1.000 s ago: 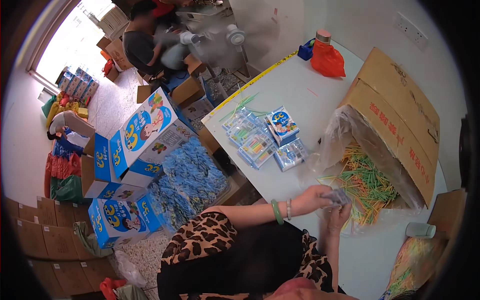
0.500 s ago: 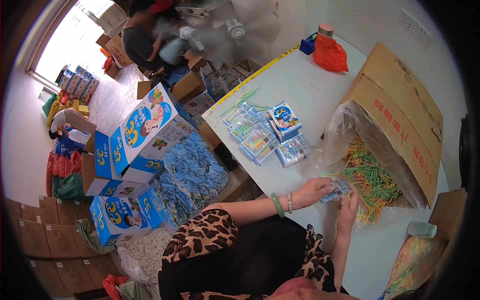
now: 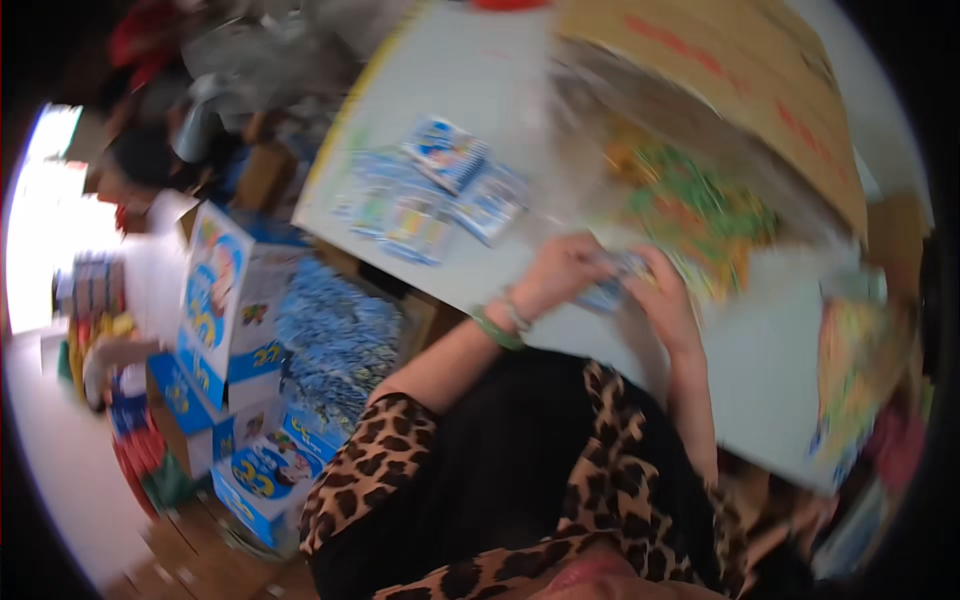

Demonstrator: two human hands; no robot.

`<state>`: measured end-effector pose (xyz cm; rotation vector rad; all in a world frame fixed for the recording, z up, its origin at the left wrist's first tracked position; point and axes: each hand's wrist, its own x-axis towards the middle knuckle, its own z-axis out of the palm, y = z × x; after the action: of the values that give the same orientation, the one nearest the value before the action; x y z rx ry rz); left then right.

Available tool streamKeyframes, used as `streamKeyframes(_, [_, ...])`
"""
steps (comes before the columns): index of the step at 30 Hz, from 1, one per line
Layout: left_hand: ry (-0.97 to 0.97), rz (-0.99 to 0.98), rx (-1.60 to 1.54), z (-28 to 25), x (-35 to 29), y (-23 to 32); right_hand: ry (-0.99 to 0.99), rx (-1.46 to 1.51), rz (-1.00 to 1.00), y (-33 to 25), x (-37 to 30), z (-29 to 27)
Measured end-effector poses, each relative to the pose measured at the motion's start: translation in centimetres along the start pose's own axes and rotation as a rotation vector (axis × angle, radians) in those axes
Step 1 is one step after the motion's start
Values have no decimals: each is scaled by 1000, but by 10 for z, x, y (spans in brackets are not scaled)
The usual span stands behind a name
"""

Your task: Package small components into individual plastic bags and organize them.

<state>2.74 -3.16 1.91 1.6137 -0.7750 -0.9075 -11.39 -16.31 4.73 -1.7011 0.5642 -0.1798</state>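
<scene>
My left hand (image 3: 565, 270), with a green bangle (image 3: 497, 328) and a beaded bracelet at the wrist, is closed on one side of a small clear-and-blue packet (image 3: 603, 293). The fingers of my right hand (image 3: 665, 297) grip the packet's other side. Motion blur hides its contents. Just beyond my hands lie thin green, orange and yellow sticks (image 3: 700, 205) in a plastic-lined cardboard carton (image 3: 735, 65) tipped on its side. Left of my hands, several filled packets (image 3: 410, 215) rest on the white table (image 3: 750, 370), beside a small stack of blue-and-white packets (image 3: 445, 153).
Past the table's left edge stand blue-and-white printed boxes (image 3: 215, 300) and a heap of blue packets (image 3: 335, 320). A plastic bag of coloured sticks (image 3: 855, 350) sits at the table's right end. Blurred, another person (image 3: 145, 165) is at the far left.
The whole view has swung and blurred, so the table and carton appear turned and higher up. Both hands still hold the packet, which now appears farther left in view.
</scene>
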Motion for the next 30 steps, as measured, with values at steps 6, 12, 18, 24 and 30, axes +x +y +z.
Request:
streamKeyframes(6, [-108,-106,-260,-5,8,-3,1,42,59,8,12,9])
streamKeyframes(12, [-113,36,-51,-1,7,-6,6,-1,50,18,1,5])
streamKeyframes(18, [-134,-200,-175,4,3,4,-127,203,83,10,1,-5])
streamKeyframes(24, [16,251,96,19,-3,-12,33,382,112,33,2,12])
streamKeyframes(30, [53,-52,92,3,-9,-20,258,287,-11,30,-1,20])
